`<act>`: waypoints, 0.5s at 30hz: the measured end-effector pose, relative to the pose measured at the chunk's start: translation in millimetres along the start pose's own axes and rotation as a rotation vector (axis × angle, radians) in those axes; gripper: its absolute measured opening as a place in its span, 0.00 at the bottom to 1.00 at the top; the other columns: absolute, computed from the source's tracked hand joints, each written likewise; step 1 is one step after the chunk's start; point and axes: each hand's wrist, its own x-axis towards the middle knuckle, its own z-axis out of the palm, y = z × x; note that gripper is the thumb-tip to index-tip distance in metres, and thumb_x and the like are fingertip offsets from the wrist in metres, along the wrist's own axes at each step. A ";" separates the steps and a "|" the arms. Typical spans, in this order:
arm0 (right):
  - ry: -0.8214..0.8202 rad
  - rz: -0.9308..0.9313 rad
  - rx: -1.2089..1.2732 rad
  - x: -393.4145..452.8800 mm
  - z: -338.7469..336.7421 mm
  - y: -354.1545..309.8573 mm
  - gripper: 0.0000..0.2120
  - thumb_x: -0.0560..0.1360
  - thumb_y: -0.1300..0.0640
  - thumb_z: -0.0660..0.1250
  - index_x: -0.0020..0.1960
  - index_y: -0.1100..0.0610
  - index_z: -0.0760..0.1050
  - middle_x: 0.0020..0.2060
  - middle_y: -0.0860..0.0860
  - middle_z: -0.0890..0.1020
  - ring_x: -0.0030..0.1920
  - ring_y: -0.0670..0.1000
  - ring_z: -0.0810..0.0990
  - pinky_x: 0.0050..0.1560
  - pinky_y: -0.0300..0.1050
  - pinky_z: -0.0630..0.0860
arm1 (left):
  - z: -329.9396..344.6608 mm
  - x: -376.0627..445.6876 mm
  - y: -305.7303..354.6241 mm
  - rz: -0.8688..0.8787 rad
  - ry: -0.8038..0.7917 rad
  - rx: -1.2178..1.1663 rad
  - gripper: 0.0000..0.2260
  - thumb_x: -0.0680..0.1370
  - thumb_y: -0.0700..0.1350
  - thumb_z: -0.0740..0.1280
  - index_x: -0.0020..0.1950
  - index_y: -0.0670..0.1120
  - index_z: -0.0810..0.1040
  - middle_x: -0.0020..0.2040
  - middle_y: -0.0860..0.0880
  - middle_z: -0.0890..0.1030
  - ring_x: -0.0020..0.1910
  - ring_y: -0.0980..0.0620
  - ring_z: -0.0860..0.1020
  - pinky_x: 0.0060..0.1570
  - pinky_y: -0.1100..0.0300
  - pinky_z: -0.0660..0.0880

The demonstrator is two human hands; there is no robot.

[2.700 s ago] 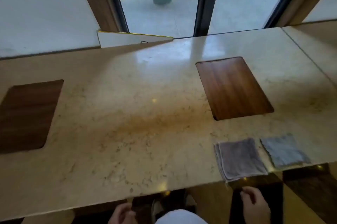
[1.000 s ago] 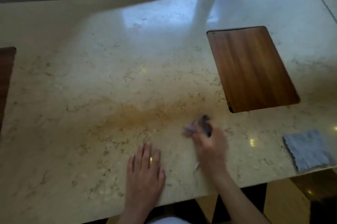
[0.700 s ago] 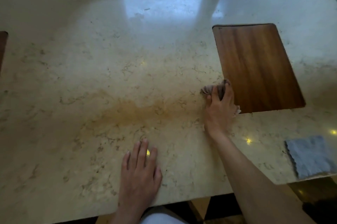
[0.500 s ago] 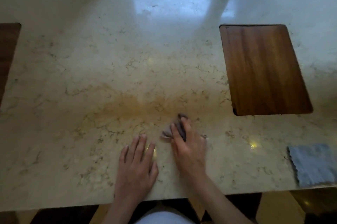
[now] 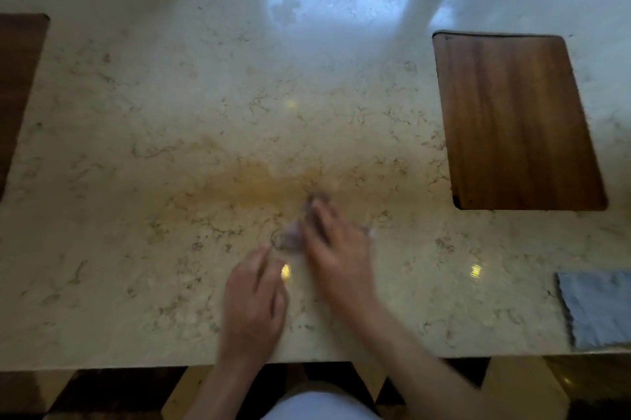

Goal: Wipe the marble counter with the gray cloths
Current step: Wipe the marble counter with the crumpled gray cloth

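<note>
The beige marble counter (image 5: pixel 170 180) fills the view, with an orange-brown stain (image 5: pixel 259 187) near its middle. My right hand (image 5: pixel 336 255) presses a crumpled gray cloth (image 5: pixel 293 235) onto the counter just below the stain; the cloth is mostly hidden under the fingers and blurred. My left hand (image 5: pixel 254 300) lies flat on the marble beside it, fingers apart, holding nothing. A second gray cloth (image 5: pixel 601 307), bluish, lies flat at the counter's front right edge.
A wooden inset panel (image 5: pixel 512 119) sits in the counter at the right, and part of another wooden inset (image 5: pixel 17 84) shows at the left edge. The counter's front edge (image 5: pixel 136 363) runs just below my hands.
My right hand has swept the crumpled cloth from beside the right wooden inset back toward the stain and my left hand. The left hand has stayed flat on the counter.
</note>
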 end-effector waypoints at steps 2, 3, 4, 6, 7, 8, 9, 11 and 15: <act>-0.064 -0.201 -0.006 -45.2 3.4 -22.8 0.20 0.87 0.52 0.54 0.78 0.47 0.66 0.81 0.51 0.63 0.80 0.56 0.62 0.66 0.56 0.69 | -14.3 0.3 -12.8 -0.110 0.073 -0.023 0.17 0.79 0.43 0.61 0.67 0.42 0.72 0.68 0.36 0.74 0.66 0.39 0.72 0.63 0.43 0.70; -0.105 -0.263 0.022 -44.6 -2.7 -19.4 0.19 0.88 0.50 0.52 0.77 0.42 0.67 0.80 0.46 0.65 0.80 0.52 0.64 0.65 0.54 0.71 | -23.6 0.1 -23.6 -0.131 0.087 0.020 0.18 0.78 0.43 0.60 0.67 0.41 0.72 0.68 0.36 0.74 0.66 0.38 0.71 0.63 0.41 0.69; -0.086 -0.236 0.058 -32.8 -13.1 -10.8 0.17 0.87 0.45 0.52 0.74 0.35 0.68 0.77 0.38 0.69 0.78 0.46 0.66 0.67 0.53 0.73 | -33.8 1.2 -37.5 -0.144 0.088 0.069 0.19 0.78 0.44 0.60 0.68 0.41 0.71 0.68 0.37 0.74 0.66 0.38 0.71 0.63 0.39 0.68; 0.027 -0.049 -0.013 14.4 -33.3 23.9 0.13 0.84 0.37 0.55 0.68 0.28 0.69 0.66 0.28 0.75 0.69 0.35 0.73 0.62 0.52 0.78 | -56.3 5.5 -73.4 -0.235 0.059 0.174 0.21 0.77 0.46 0.59 0.69 0.41 0.71 0.70 0.39 0.72 0.67 0.38 0.70 0.66 0.37 0.65; 0.112 0.091 -0.053 41.3 -43.6 44.9 0.13 0.84 0.36 0.55 0.67 0.32 0.70 0.63 0.31 0.77 0.63 0.36 0.76 0.57 0.51 0.79 | -66.5 8.5 -92.6 -0.316 0.046 0.223 0.22 0.77 0.47 0.58 0.70 0.42 0.70 0.72 0.39 0.71 0.69 0.38 0.69 0.68 0.37 0.63; 0.149 0.266 -0.043 66.6 -51.3 61.5 0.15 0.85 0.38 0.54 0.68 0.38 0.71 0.64 0.37 0.77 0.62 0.41 0.77 0.56 0.55 0.78 | -74.9 11.5 -110.6 -0.413 0.036 0.258 0.23 0.78 0.49 0.57 0.71 0.43 0.69 0.73 0.39 0.69 0.71 0.38 0.67 0.70 0.38 0.61; 0.152 0.419 0.001 88.5 -55.7 73.6 0.17 0.86 0.43 0.54 0.72 0.45 0.69 0.70 0.45 0.74 0.67 0.50 0.75 0.60 0.61 0.77 | -80.5 14.1 -125.6 -0.501 0.021 0.272 0.23 0.80 0.51 0.55 0.73 0.43 0.67 0.75 0.39 0.67 0.73 0.38 0.65 0.72 0.38 0.59; 0.122 0.463 -0.110 119.0 -48.1 75.8 0.20 0.86 0.53 0.57 0.76 0.56 0.67 0.78 0.57 0.65 0.76 0.60 0.65 0.67 0.66 0.71 | -83.9 17.2 -143.6 -0.553 -0.036 0.292 0.25 0.81 0.53 0.53 0.74 0.43 0.67 0.78 0.39 0.63 0.76 0.37 0.62 0.73 0.38 0.57; 0.074 0.242 0.068 83.7 -3.4 -17.3 0.21 0.85 0.51 0.60 0.78 0.47 0.67 0.81 0.47 0.61 0.81 0.47 0.54 0.77 0.56 0.58 | -78.8 12.9 -153.1 -0.513 -0.092 0.298 0.26 0.82 0.54 0.50 0.78 0.45 0.63 0.80 0.40 0.62 0.80 0.39 0.57 0.75 0.38 0.56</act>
